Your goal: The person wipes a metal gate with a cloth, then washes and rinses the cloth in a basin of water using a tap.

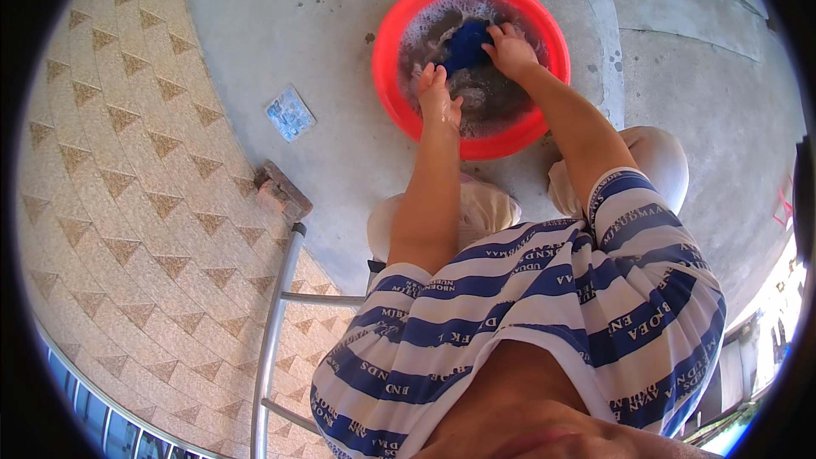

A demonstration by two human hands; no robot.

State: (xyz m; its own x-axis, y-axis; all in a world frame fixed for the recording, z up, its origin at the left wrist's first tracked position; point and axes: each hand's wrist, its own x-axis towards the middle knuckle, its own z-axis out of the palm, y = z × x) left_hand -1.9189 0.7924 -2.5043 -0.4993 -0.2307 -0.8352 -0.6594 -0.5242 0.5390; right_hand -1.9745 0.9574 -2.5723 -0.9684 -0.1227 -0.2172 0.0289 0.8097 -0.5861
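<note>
A round red plastic basin (pixel 389 70) of sudsy, murky water stands on the concrete floor in front of me. A wet dark blue cloth (pixel 468 44) lies at the water's surface between my hands. At the cloth's right edge is my right hand (pixel 510 51), fingers bent and touching it; whether they grip it is unclear. My left hand (pixel 438 92) is at the basin's left side, palm partly turned up, its fingertips by the cloth's lower left end. Paler cloth (pixel 473 97) shows dimly under the water.
A flat blue-and-white printed packet (pixel 290 113) lies left of the basin. Farther down are a broken brick (pixel 282 191) and a metal tube frame (pixel 271 331) beside the patterned tiled surface (pixel 146 172). A raised concrete strip (pixel 602 32) runs right of the basin.
</note>
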